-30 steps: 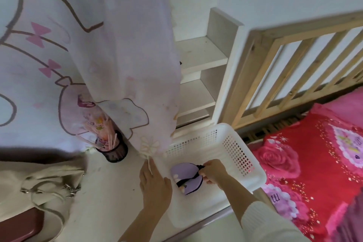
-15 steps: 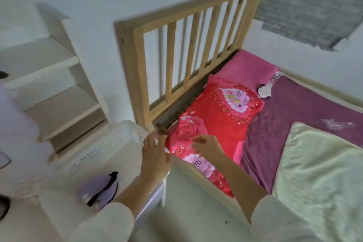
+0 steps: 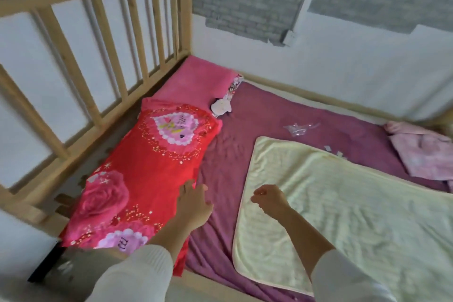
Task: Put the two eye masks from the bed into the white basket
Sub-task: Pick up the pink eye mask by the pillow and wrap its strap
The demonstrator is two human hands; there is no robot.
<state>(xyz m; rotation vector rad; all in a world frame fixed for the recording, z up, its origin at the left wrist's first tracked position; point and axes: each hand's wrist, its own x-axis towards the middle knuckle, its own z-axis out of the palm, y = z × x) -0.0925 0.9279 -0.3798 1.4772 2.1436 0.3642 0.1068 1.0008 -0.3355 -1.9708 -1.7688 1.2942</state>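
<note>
A white eye mask lies on the purple sheet at the edge of the pink pillow, far up the bed. My left hand hovers over the lower edge of the red pillow, fingers apart and empty. My right hand hangs over the left edge of the pale yellow blanket, fingers loosely curled, holding nothing. Both hands are well short of the mask. The white basket and the purple eye mask are out of view.
A wooden slatted headboard runs along the left. A clear plastic wrapper lies on the sheet. Crumpled pink cloth sits at the right edge. White wall and grey brick-pattern paper stand behind the bed.
The view swung right from the basket to the bed. My right hand let go of the purple mask in the basket, and both hands moved out over the bed, empty.
</note>
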